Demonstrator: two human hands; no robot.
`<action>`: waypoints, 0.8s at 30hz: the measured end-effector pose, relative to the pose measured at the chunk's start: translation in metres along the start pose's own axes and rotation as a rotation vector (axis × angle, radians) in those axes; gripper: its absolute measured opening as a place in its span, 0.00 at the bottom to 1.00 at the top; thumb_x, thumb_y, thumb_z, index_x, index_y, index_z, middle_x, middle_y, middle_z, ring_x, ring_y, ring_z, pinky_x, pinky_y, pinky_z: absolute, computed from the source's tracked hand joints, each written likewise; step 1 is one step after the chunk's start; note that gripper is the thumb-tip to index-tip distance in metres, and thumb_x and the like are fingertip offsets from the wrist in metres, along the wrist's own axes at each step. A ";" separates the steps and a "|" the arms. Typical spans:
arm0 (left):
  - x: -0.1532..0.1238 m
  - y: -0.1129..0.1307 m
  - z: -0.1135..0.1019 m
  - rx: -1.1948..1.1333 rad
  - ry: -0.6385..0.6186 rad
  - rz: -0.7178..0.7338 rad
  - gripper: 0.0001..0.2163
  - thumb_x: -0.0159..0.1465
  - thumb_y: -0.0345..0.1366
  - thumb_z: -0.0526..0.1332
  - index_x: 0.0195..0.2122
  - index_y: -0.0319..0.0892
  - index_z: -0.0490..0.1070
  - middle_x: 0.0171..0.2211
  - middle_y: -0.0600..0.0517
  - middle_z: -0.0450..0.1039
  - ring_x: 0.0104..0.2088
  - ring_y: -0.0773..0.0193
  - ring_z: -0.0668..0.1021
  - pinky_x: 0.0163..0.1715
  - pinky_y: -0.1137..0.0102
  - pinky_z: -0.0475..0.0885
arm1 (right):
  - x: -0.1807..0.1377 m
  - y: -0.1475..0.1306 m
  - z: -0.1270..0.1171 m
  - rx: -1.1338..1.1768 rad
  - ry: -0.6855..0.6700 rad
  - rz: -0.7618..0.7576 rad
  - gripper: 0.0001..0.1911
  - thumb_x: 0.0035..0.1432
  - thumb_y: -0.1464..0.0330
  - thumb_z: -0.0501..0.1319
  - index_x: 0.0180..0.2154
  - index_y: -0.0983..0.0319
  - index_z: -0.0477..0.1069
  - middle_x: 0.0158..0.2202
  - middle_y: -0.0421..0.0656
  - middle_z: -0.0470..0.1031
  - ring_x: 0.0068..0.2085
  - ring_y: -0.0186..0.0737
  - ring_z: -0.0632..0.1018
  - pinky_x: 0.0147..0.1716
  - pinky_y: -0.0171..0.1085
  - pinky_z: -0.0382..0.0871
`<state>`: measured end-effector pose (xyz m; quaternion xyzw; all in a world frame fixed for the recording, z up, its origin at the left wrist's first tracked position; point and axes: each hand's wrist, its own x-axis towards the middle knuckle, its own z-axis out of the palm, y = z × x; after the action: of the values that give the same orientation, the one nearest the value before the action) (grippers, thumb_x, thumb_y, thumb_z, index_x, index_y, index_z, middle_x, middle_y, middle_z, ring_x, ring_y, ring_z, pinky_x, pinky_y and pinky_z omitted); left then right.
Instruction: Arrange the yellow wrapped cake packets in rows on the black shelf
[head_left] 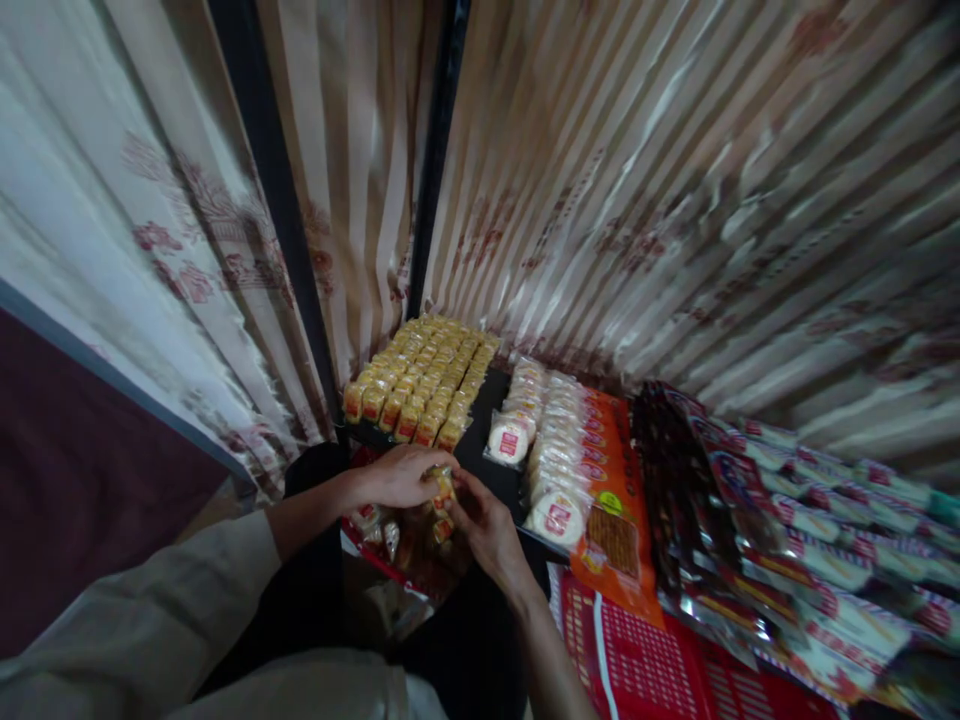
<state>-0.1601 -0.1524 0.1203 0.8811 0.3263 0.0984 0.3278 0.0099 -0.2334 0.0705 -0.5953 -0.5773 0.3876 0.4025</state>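
A pale pleated curtain printed with reddish-brown motifs (570, 180) fills the top of the frame and runs down its left side, crossed by dark straight posts (277, 180) at upper left. Below it, from the centre to the right, a black bench (480, 450) carries packaged goods.

At the right of the frame lie overlapping rows of white-and-red plastic packets (847, 560); beside them, dark brown glossy plastic packs (675, 500) are piled. Under their near edge, at lower right, shows a red perforated plastic basket (637, 640). Left of the dark packs is a flat orange pouch (630, 470). Next come two rows of round white items in clear wrappers (559, 450), overlapping one another. Near the centre stands a block of small yellow-gold wrapped packets (420, 375) in close rows.

Both hands are just below that block. The left hand (405, 475) is bent inward, its fingers partly curled; the right hand (487, 525) is partly closed, thumb and fingers drawn together. Between them, at lower centre, they hold a small gold wrapped packet (442, 487). Beneath, a red container (386, 565), partly hidden, holds more wrapped pieces, too dim to tell apart.
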 end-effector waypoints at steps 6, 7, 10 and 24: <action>0.038 0.017 -0.015 0.013 0.038 0.063 0.19 0.59 0.32 0.53 0.52 0.43 0.66 0.48 0.49 0.74 0.47 0.60 0.75 0.47 0.68 0.67 | 0.014 -0.010 -0.029 0.047 0.040 0.025 0.24 0.53 0.60 0.60 0.51 0.59 0.66 0.48 0.45 0.74 0.49 0.43 0.74 0.51 0.44 0.67; 0.047 0.019 -0.018 0.006 0.053 0.075 0.19 0.59 0.33 0.53 0.52 0.42 0.66 0.46 0.49 0.74 0.46 0.60 0.75 0.46 0.69 0.68 | 0.018 -0.010 -0.033 0.048 0.081 0.033 0.25 0.52 0.59 0.60 0.51 0.59 0.66 0.49 0.45 0.74 0.49 0.44 0.74 0.51 0.45 0.67; 0.076 0.025 -0.026 -0.022 0.080 0.076 0.19 0.58 0.32 0.54 0.52 0.41 0.67 0.43 0.49 0.75 0.42 0.62 0.76 0.41 0.71 0.69 | 0.037 -0.010 -0.048 0.045 0.163 0.048 0.28 0.51 0.57 0.60 0.52 0.61 0.65 0.47 0.47 0.75 0.46 0.44 0.76 0.48 0.44 0.69; 0.225 0.012 -0.061 0.135 0.224 0.009 0.13 0.58 0.26 0.53 0.42 0.36 0.71 0.39 0.48 0.75 0.39 0.63 0.75 0.40 0.72 0.69 | 0.179 0.005 -0.113 -0.328 0.379 0.083 0.15 0.53 0.59 0.55 0.39 0.62 0.65 0.26 0.40 0.74 0.26 0.37 0.74 0.27 0.34 0.64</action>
<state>-0.0044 0.0159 0.1657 0.8860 0.3630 0.1754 0.2289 0.1223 -0.0582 0.1083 -0.7381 -0.5215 0.1864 0.3854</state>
